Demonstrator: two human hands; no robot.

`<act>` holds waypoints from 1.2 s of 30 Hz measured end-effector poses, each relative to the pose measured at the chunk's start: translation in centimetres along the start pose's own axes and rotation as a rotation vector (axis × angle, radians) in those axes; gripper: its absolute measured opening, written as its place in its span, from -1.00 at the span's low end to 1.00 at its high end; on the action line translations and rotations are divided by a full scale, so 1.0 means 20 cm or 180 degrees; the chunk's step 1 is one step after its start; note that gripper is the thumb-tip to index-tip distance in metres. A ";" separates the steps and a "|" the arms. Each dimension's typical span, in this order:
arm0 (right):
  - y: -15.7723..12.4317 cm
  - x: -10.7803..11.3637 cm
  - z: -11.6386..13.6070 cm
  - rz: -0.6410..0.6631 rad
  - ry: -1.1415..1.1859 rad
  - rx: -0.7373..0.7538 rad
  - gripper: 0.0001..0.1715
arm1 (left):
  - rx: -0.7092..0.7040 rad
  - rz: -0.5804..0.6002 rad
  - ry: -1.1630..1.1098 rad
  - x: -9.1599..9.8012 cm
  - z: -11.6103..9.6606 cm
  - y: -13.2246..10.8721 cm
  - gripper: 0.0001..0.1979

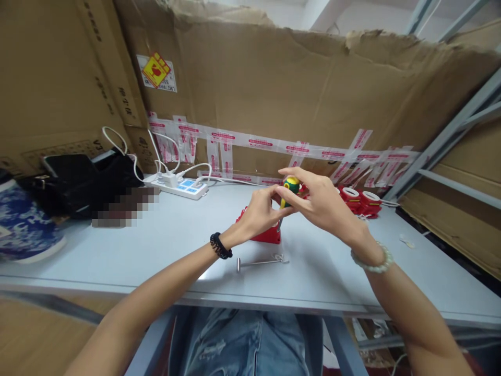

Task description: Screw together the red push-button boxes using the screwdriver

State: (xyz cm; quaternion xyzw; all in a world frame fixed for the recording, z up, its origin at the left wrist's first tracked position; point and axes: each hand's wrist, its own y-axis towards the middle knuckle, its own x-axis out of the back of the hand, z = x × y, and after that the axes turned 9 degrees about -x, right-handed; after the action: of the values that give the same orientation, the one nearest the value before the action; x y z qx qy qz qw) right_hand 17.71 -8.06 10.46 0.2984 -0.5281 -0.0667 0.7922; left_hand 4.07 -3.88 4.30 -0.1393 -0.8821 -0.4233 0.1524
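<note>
A screwdriver with a green and yellow handle stands nearly upright, slightly tilted, its shaft pointing down. My right hand is closed around the handle with thumb and fingers. My left hand pinches the lower part of the same handle from the left. Right under the hands sits a red part on the table, largely covered by my left hand. Whether the screwdriver tip touches it is hidden. Closer to me lies a short metal cylinder joined to a thin pale cord.
Several red units with white round tops stand at the back right. A white power strip with plugs and cables lies at the back left, beside a black bag and a blue-white patterned object. Cardboard walls the table's rear.
</note>
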 end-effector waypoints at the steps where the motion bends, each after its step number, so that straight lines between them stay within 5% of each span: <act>1: 0.00 0.02 -0.01 0.0116 0.0207 0.0108 -0.64 | -0.0008 0.0094 -0.0048 0.01 0.00 0.00 -0.79; 4: -0.01 0.04 -0.02 0.0174 0.0371 0.0147 -0.69 | -0.0033 0.0193 -0.0071 0.01 -0.01 -0.01 -0.83; 10: 0.02 -0.03 -0.04 -0.0563 -0.0351 -0.0285 -0.64 | 0.0009 -0.0343 0.0219 -0.03 -0.01 -0.02 -0.66; 18: 0.00 0.05 -0.05 0.0173 0.0498 0.0038 -0.66 | 0.0005 0.0051 0.0224 0.02 -0.03 -0.02 -0.87; 24: 0.01 -0.01 0.01 -0.0458 -0.0177 -0.0350 -0.66 | -0.0067 -0.0295 0.0262 -0.01 -0.01 -0.01 -0.74; 31: 0.00 0.05 -0.01 0.0203 0.0448 0.0153 -0.67 | -0.0185 0.0044 -0.0025 0.03 0.01 -0.01 -0.86; 36: 0.02 0.02 -0.02 -0.0275 -0.0109 -0.0051 -0.72 | -0.0110 -0.0020 0.0060 0.02 -0.03 -0.01 -0.77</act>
State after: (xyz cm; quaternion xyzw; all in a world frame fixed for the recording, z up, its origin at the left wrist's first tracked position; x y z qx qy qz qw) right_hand 18.12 -7.70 10.81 0.3134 -0.5276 -0.1101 0.7818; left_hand 3.76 -4.41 4.63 -0.1352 -0.8736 -0.4403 0.1569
